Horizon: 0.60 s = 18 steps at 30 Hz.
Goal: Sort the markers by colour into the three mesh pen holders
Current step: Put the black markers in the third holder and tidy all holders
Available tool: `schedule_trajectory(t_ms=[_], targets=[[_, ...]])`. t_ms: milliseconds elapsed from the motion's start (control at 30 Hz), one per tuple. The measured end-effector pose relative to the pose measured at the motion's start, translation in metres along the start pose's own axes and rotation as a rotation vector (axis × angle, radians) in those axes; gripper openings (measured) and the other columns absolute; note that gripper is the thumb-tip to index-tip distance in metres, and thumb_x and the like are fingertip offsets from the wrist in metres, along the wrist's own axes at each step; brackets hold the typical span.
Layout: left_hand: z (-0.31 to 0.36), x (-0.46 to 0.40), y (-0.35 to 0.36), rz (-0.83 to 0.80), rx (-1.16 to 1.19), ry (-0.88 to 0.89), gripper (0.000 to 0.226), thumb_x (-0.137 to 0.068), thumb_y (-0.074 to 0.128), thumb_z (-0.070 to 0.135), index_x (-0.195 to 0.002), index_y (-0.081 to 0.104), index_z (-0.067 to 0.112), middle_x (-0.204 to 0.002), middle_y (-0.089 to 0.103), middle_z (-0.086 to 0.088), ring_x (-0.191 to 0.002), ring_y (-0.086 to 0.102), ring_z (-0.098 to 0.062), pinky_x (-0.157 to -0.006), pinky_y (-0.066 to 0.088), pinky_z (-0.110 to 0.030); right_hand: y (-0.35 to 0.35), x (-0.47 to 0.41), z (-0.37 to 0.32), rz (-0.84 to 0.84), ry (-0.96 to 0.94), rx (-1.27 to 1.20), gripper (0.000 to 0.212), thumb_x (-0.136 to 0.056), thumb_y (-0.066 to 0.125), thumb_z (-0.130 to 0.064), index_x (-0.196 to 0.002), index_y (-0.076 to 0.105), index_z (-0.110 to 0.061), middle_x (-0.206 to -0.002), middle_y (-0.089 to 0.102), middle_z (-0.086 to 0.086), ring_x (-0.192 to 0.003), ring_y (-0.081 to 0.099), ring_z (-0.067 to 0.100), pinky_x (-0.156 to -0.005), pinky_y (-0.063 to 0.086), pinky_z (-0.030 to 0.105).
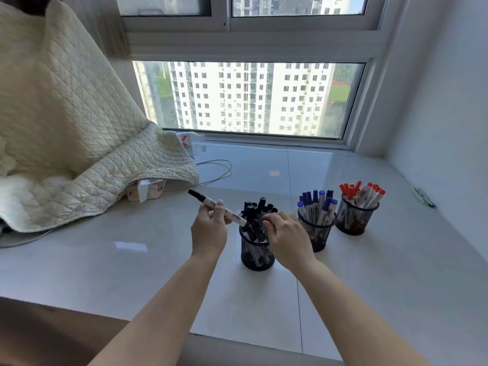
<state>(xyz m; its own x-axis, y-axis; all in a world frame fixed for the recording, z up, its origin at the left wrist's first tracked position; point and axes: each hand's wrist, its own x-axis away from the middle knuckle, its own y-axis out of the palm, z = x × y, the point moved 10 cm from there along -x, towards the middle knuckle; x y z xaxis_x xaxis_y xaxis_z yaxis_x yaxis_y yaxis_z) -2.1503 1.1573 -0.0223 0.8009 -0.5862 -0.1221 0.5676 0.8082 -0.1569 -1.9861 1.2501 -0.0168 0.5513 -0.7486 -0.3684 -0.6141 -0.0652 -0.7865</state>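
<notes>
Over the tabletop (158, 260) by the window, our left hand (208, 228) pinches a black marker (217, 207), tilted just above the black holder (257, 253). Our right hand (286, 239) curls into the markers there; whether it grips one we cannot tell. Crowding could jam the marker or tip the holder. Blue holder (317, 231) and red holder (355, 216) stand beside.

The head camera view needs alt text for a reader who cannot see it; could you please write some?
The left hand holds a black-capped marker over the mesh holder of black markers, while the right hand reaches into its top. Holders of blue markers and red markers stand to the right.
</notes>
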Motion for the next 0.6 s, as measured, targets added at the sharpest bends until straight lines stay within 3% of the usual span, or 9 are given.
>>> schedule_trajectory(t_ms=[100,167,267,333,400,500,600], targets=[[0.002,-0.003,-0.003,0.018,-0.053,0.024,0.021,-0.093,0.048,0.036,-0.073,0.052,0.029,-0.073,0.063,0.007,-0.079,0.063,-0.016,-0.074,0.05,-0.036,-0.001,0.002,0.007,0.017,0.076,-0.148,0.022,-0.094,0.046,-0.025,-0.11,0.059,-0.017,-0.105,0.062,0.001,-0.101,0.053,0.019,-0.081,0.04,0.028],[0.005,-0.004,-0.002,0.026,-0.07,0.047,0.02,-0.091,0.051,0.038,-0.074,0.053,0.029,-0.076,0.063,0.005,-0.078,0.061,-0.016,-0.07,0.048,-0.03,-0.008,0.003,0.015,0.068,0.146,-0.27,0.015,-0.093,0.049,-0.024,-0.102,0.059,-0.018,-0.093,0.065,0.0,-0.09,0.059,0.017,-0.078,0.046,0.031],[0.016,-0.003,0.001,0.035,-0.087,0.106,0.014,-0.089,0.056,0.036,-0.079,0.055,0.027,-0.073,0.061,0.015,-0.07,0.057,0.002,-0.06,0.039,-0.007,-0.022,0.003,0.029,0.149,0.234,-0.377,0.009,-0.092,0.049,-0.021,-0.095,0.058,-0.019,-0.08,0.06,-0.007,-0.076,0.058,0.01,-0.069,0.045,0.026],[0.023,-0.001,0.006,0.036,-0.118,0.154,0.01,-0.087,0.061,0.029,-0.084,0.052,0.024,-0.072,0.058,0.021,-0.065,0.053,0.012,-0.054,0.035,-0.002,-0.028,0.001,0.037,0.187,0.271,-0.395,0.009,-0.091,0.049,-0.017,-0.095,0.057,-0.018,-0.078,0.057,-0.008,-0.072,0.054,0.005,-0.067,0.041,0.023],[0.028,0.003,0.01,0.032,-0.167,0.183,0.022,-0.085,0.064,0.024,-0.093,0.044,0.022,-0.08,0.06,0.018,-0.06,0.053,0.011,-0.058,0.04,-0.013,-0.03,-0.001,0.041,0.194,0.295,-0.406,0.01,-0.091,0.048,-0.014,-0.095,0.057,-0.016,-0.076,0.055,-0.009,-0.071,0.054,0.006,-0.067,0.04,0.023],[0.038,0.007,0.015,0.008,-0.215,0.241,0.05,-0.083,0.066,0.021,-0.12,0.032,0.02,-0.105,0.063,0.0,-0.066,0.064,-0.013,-0.071,0.046,-0.031,-0.025,-0.006,0.046,0.125,0.323,-0.396,0.01,-0.091,0.051,-0.02,-0.098,0.056,-0.016,-0.082,0.057,-0.004,-0.079,0.055,0.014,-0.068,0.039,0.024],[0.048,0.009,0.016,-0.01,-0.266,0.31,0.075,-0.082,0.067,0.019,-0.138,0.018,0.029,-0.099,0.065,0.001,-0.074,0.067,-0.023,-0.074,0.049,-0.037,-0.017,-0.014,0.046,0.022,0.338,-0.372,0.015,-0.089,0.056,-0.027,-0.099,0.057,-0.016,-0.085,0.059,-0.003,-0.08,0.056,0.014,-0.062,0.039,0.022]])
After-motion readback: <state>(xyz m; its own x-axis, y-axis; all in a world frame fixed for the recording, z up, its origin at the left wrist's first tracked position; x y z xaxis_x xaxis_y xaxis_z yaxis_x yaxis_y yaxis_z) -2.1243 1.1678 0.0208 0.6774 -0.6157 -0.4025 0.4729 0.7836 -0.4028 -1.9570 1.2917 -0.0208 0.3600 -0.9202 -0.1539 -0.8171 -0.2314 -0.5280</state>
